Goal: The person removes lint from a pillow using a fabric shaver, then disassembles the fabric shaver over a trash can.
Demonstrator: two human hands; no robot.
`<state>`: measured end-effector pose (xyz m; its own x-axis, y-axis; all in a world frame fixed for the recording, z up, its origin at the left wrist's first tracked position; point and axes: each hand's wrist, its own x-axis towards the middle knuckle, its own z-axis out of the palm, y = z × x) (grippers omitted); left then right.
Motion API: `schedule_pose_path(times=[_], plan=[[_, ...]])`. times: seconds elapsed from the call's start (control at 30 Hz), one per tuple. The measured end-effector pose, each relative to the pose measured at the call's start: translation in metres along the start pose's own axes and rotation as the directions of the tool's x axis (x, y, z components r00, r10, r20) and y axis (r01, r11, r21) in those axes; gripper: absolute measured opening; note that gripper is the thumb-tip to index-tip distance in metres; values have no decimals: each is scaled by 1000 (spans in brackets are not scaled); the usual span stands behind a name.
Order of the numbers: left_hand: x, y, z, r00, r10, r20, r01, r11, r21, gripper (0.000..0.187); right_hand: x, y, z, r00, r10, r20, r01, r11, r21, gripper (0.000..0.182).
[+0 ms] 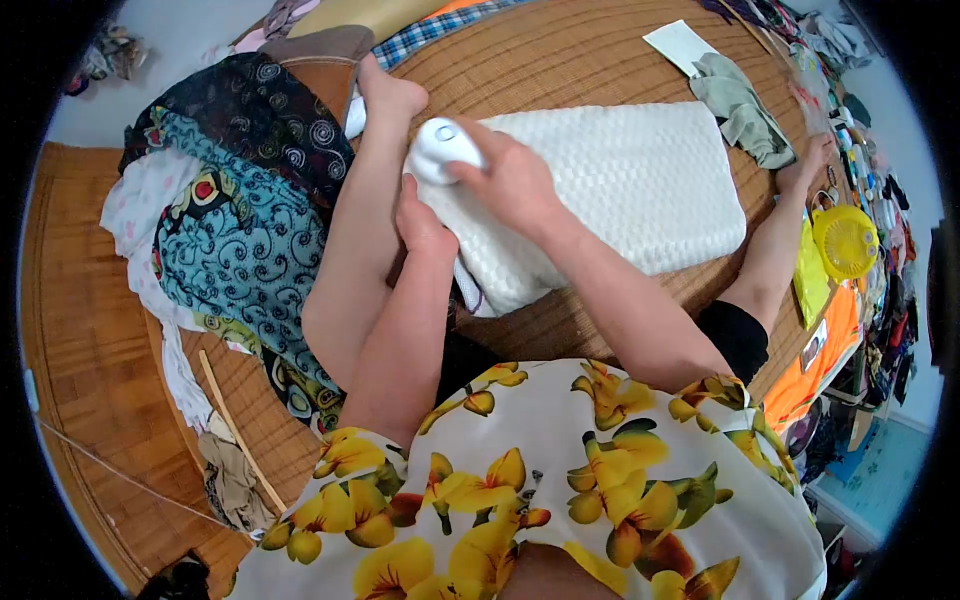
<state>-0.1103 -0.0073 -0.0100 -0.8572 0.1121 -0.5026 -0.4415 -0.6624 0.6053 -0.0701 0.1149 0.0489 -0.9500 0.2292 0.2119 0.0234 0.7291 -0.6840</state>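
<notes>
My right hand (pixel 510 178) is wrapped round a small white rounded device (pixel 440 148) with a ring-shaped button on top. The device rests at the upper left corner of a white textured pillow (pixel 630 185), which lies between my spread legs. My left hand (pixel 424 222) is at the pillow's left edge, just below the device, with its fingers against the side. Part of its fingers is hidden by the pillow and the device. Near the pillow's lower left corner a strip of dark and white fabric edge shows.
Patterned clothes (pixel 240 250) are heaped to the left of my leg on the woven mat (pixel 540 50). A grey-green cloth (pixel 740 110) and white paper (pixel 676 46) lie at the upper right. A yellow fan (pixel 846 243) and many small items line the right side.
</notes>
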Motion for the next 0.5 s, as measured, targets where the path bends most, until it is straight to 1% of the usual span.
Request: schedule_pose_path(times=[0.03, 0.07, 0.1, 0.13, 0.2, 0.23, 0.27, 0.33, 0.37, 0.4, 0.47, 0.5], plan=[[-3, 1, -4, 997, -39, 66, 42, 998, -42, 53, 3, 11, 1, 997, 51, -51, -54, 998, -46, 56], [-6, 4, -7, 998, -35, 55, 37, 998, -42, 53, 11, 27, -7, 989, 100, -106, -109, 990, -90, 54], [-6, 5, -5, 999, 2, 33, -2, 1000, 14, 52, 22, 37, -21, 977, 138, -164, -162, 976, -144, 50], [-7, 4, 1, 999, 34, 18, -36, 997, 68, 52, 25, 35, -31, 975, 137, -172, -164, 975, -150, 50], [-14, 4, 9, 1000, 25, 12, -25, 998, 54, 51, 31, 27, -50, 946, 87, -313, -90, 996, 3, 48], [-14, 6, 10, 1000, 23, -3, -23, 999, 47, 51, 26, 8, -50, 964, 143, -224, -115, 985, 132, 50], [-11, 6, 7, 1000, 23, 0, -23, 998, 55, 51, 18, -2, -38, 977, 99, -189, -76, 989, 127, 52], [-7, 4, 2, 998, -26, 65, 29, 998, -52, 50, 1, -13, -19, 999, 17, 33, -20, 995, 101, 55], [-10, 5, 1, 997, -65, 48, 68, 995, -67, 49, -1, 4, 3, 998, -62, -34, 61, 998, -17, 56], [-8, 3, -3, 998, -57, 38, 59, 996, -68, 49, 6, 12, 3, 997, -67, -27, 66, 998, -8, 56], [-1, 0, -11, 998, 1, -66, 2, 999, 41, 49, 24, 37, -9, 975, 97, -202, -123, 985, -122, 56], [-5, 4, -7, 999, -18, -38, 18, 1000, 0, 49, 36, 37, -25, 957, 150, -249, -175, 981, -82, 55]])
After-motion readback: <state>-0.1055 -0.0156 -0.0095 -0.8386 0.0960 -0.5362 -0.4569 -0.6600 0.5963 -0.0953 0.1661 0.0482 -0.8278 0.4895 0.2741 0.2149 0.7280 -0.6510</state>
